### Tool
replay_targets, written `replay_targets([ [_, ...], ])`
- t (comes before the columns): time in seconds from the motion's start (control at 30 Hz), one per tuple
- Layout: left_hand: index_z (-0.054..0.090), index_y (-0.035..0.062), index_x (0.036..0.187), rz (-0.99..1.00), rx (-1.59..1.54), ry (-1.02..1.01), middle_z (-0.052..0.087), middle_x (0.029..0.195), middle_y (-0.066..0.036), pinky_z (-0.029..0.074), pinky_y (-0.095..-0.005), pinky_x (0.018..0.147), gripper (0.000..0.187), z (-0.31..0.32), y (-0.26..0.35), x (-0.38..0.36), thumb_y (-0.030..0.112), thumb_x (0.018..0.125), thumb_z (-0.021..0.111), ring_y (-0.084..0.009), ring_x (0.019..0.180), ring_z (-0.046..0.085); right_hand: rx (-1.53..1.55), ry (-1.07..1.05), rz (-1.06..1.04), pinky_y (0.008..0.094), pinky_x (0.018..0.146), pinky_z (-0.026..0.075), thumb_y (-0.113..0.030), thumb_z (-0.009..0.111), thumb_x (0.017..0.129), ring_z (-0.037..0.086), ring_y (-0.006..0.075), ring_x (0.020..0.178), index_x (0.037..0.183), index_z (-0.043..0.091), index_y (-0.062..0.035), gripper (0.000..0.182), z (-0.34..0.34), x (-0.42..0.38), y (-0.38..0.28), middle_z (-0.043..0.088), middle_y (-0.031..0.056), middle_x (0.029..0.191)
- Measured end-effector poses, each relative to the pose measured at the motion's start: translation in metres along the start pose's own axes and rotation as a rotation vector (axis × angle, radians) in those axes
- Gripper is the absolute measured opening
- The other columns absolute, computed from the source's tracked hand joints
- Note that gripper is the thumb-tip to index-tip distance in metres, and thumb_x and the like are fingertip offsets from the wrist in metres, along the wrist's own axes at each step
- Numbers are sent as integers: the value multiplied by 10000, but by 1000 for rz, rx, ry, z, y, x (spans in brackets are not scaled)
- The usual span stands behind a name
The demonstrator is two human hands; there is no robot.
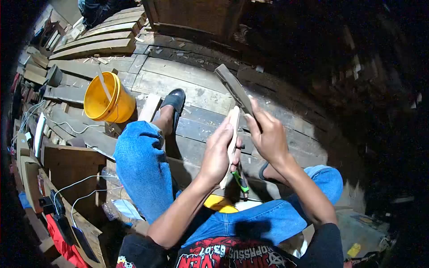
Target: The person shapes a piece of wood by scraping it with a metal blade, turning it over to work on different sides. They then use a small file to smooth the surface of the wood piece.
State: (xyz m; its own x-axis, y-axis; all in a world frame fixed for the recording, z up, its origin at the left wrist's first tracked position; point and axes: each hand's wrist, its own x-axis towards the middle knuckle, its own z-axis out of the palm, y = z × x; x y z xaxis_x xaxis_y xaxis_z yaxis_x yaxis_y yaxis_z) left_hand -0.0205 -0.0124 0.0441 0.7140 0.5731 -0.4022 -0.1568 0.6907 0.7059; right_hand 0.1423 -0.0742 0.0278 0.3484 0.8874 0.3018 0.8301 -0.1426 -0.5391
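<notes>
Near the middle of the head view, my left hand point(219, 154) is closed around a pale, narrow carved wooden piece point(233, 138) that stands lengthwise between my knees. My right hand point(269, 134) grips a dark, flat strip point(233, 85), which slants up and to the left. The strip's lower part lies close to the top of the pale piece; whether they touch is hard to tell. Just below my left hand is a green and black tool handle point(240, 181), partly hidden. What holds it is unclear.
A yellow bucket point(109, 97) with a stick in it stands at the left on the plank floor point(201, 91). Stacked boards point(96, 48) lie at the upper left. Cables point(85, 178) run past a wooden box point(73, 167) at the lower left. Wood chips are scattered about.
</notes>
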Motion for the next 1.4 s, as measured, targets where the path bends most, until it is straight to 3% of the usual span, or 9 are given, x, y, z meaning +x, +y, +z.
replay_targets([
  [0.1,365,150,1591,-22,-29,-34,539,837,-15,382,-221,387,512,-9,10,0,306,1106,410,-80,494,477,140,78,-151,465,616,551,-183,668,983,687,384,709,1483,534,-82,527,4,-22,-18,694,204,884],
  [0.13,305,145,1625,26,30,-50,544,847,-23,391,-228,403,553,-11,9,0,298,1104,416,-81,504,478,136,-45,-64,424,742,563,-85,662,971,737,398,933,1468,524,-14,521,-1,-24,-21,709,273,1090],
  [0.3,295,98,1616,18,-16,-47,549,858,-24,393,-228,397,553,-1,10,-7,295,1110,397,-78,503,480,92,37,-117,466,617,531,-143,663,981,682,403,716,1496,515,-78,540,-5,-6,-15,684,237,875],
  [0.6,260,179,1639,-151,-275,-99,542,851,-26,388,-229,407,564,-7,22,-8,321,1111,396,-83,503,447,156,41,-127,477,651,549,-178,659,989,695,412,753,1484,509,-48,533,-1,-11,-21,697,237,901],
  [0.7,408,145,1526,-131,-181,-28,541,859,-29,370,-232,388,451,4,15,-11,325,1112,395,-84,502,447,62,22,-39,470,623,549,-155,688,968,695,394,717,1469,535,-45,535,2,4,-7,698,218,891],
  [0.87,395,183,1554,-195,-299,-85,538,865,-31,379,-229,409,470,-8,22,-9,333,1108,412,-100,510,453,-42,34,-218,442,566,544,-201,686,966,677,334,657,1470,551,-86,535,-1,-10,-17,681,173,853],
  [0.97,509,141,1312,-165,-280,-98,537,862,-38,363,-227,392,293,-2,18,-11,324,1111,399,-100,501,448,-23,68,-115,457,588,548,-187,670,977,661,367,651,1506,507,-101,561,1,6,-3,677,169,863],
  [1.13,289,200,1621,-192,-326,-106,527,874,-39,363,-227,408,535,-10,19,-10,293,1107,403,-104,504,432,-16,7,-197,466,569,525,-194,672,980,649,361,631,1508,498,-67,571,-4,-9,-15,662,179,840],
  [1.4,429,183,1462,-170,-297,-86,503,874,-21,343,-207,403,391,-9,18,-7,340,1109,370,-74,516,410,-116,17,-134,438,590,546,-159,711,947,697,351,681,1490,523,-60,582,0,-7,-12,677,192,875],
])
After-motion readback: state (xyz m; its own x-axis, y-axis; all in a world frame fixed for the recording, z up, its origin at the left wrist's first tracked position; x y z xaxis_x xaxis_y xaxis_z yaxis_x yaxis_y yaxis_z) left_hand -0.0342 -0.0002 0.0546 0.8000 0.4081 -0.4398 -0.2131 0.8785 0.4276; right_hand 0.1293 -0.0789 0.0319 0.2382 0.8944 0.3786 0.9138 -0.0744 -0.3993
